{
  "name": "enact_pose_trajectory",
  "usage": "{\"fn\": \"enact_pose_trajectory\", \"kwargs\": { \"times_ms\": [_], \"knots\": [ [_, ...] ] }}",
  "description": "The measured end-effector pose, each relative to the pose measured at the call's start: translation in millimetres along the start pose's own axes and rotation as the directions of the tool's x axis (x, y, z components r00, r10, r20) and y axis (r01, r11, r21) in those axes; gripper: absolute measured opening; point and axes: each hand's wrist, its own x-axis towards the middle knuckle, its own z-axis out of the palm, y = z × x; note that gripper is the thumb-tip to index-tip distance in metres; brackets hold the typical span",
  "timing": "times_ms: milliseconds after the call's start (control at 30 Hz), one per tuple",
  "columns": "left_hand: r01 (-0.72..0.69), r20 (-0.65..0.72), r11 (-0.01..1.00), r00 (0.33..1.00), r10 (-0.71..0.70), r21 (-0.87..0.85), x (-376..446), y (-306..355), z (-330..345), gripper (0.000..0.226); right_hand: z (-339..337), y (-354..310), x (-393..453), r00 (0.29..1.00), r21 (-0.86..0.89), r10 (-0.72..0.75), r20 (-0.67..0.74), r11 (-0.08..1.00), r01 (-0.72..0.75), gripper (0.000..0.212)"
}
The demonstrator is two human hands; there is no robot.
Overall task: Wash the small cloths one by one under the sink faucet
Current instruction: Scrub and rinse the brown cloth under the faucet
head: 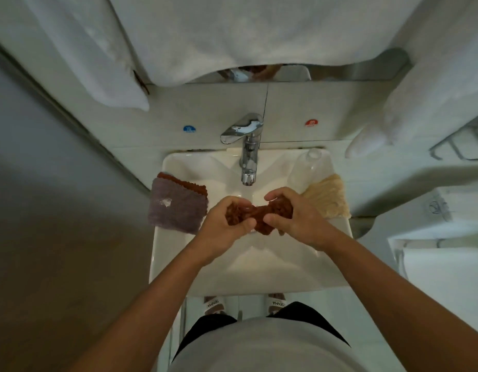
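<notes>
"SENMA" stands on both slippers (215, 304); the wall stickers' (189, 128) characters seem illegible.

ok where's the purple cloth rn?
Head view: purple cloth lies on the sink's left rim, atop a brown cloth, beside the left hand.

top: light grey shirt (262, 347) | shorts (205, 328): black | arms: bare | socks (213, 304): white, "SENMA"

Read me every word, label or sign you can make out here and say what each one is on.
"SENMA": left slipper, seen inverted.
"SENMA": right slipper, likewise.
Blue round sticker on the wall tile: characters too blurred to read.
Red round sticker: too blurred as well.
</notes>
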Motion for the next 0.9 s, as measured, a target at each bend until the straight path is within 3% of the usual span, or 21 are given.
{"fn": "enact_pose_trajectory", "kwargs": {
  "times_ms": [67,133,300,467,533,633,767,900],
  "knots": [
    [-0.039,0.029,0.996,0.999,0.037,0.080,-3.6,0.7,-10.2,0.019,-9.6,-1.7,-2.8,0.997,-0.041,-0.016,0.071,0.999,0.019,0.042],
    [-0.067,-0.049,0.995,0.996,0.071,0.076,-6.0,7.6,-17.0,0.009,-16.6,-5.2,-6.9,0.993,-0.112,-0.064,0.097,0.991,0.075,0.048],
    [-0.135,-0.146,0.991,0.981,0.131,-0.017,-12.1,24.5,-17.0,0.009,-17.4,-11.3,-7.7,0.994,-0.179,-0.112,-0.007,0.978,0.109,0.055],
    [-0.184,-0.262,0.983,0.948,0.180,0.008,-12.3,35.2,-12.3,0.006,-6.7,-22.7,-5.2,0.974,-0.140,-0.183,-0.132,0.976,0.164,0.020],
    [-0.189,-0.288,0.981,0.937,0.196,0.050,-12.5,39.5,-14.7,0.007,-5.0,-24.6,-4.7,0.943,-0.202,-0.269,-0.195,0.952,0.230,0.015],
    [-0.192,-0.249,0.977,0.945,0.210,0.093,-17.6,44.5,-26.2,0.004,-9.9,-25.3,-4.1,0.917,-0.237,-0.318,-0.241,0.936,0.262,0.015],
    [-0.213,-0.050,0.967,0.974,0.221,0.138,-21.4,48.3,-45.4,0.019,-22.6,-31.5,-3.6,0.927,-0.240,-0.270,-0.261,0.948,0.209,0.017],
    [-0.186,-0.109,0.963,0.972,0.210,0.198,-18.5,47.3,-49.7,0.004,-27.7,-32.6,-3.2,0.958,-0.282,-0.217,-0.187,0.946,0.159,0.014]
  ]
}}
